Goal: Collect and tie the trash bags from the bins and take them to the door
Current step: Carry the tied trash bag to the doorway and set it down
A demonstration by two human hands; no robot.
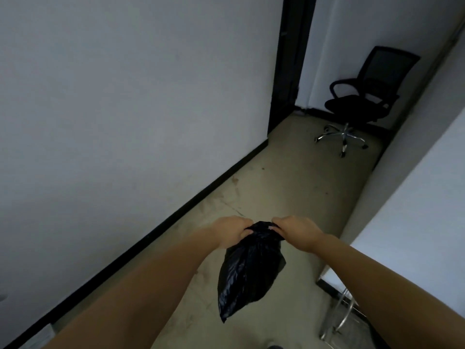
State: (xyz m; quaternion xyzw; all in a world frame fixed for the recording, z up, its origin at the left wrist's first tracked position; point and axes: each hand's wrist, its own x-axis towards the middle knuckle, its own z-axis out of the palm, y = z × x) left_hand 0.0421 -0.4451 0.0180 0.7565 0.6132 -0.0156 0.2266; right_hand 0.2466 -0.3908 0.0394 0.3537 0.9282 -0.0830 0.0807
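Your left hand and right hand each gripped the trash bag neck; pulling evenly would have tightened the knot.

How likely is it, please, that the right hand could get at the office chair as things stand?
Probably not: the right hand grips the top of the black trash bag together with the left hand, and the office chair stands far down the corridor.

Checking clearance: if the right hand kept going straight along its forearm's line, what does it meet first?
The right hand points inward at the trash bag neck it already grips; beyond that, the left hand. Depth between them is unclear.
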